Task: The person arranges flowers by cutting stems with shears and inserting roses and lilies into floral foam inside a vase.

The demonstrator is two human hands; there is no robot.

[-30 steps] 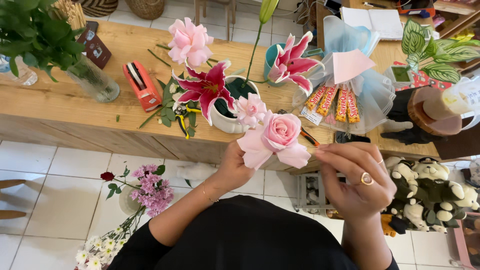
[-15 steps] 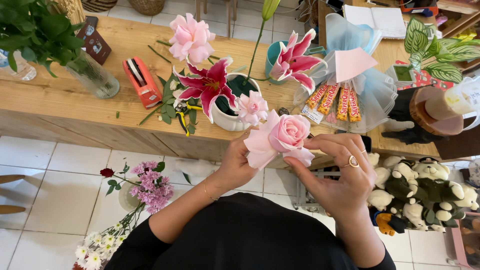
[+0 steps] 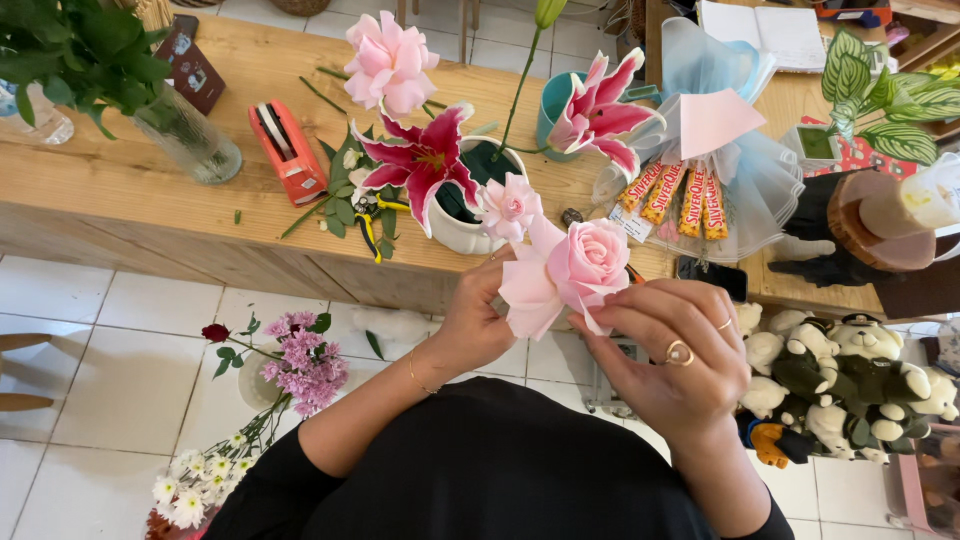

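You are wearing a black top at the lower centre; two gold rings on your right hand point(image 3: 672, 352); a thin bracelet at your left hand point(image 3: 478, 322).

Bright, even daylight, soft faint shadows, sharp focus throughout, slight wide-angle bending at the edges, no glare

On the wooden counter ahead of you:

- Four orange-and-yellow foil snack bar wrappers point(image 3: 678, 198), fanned side by side inside the pale blue tulle bouquet.
- Pale pink paper tag point(image 3: 716, 122), pointed, just above them.
- Dark brown rectangular card point(image 3: 193, 68), far left, beside the glass vase.
- Small green-faced screen point(image 3: 817, 144), right, under the striped leaves.
- Black phone point(image 3: 712, 275), screen dark, at the counter's near edge.
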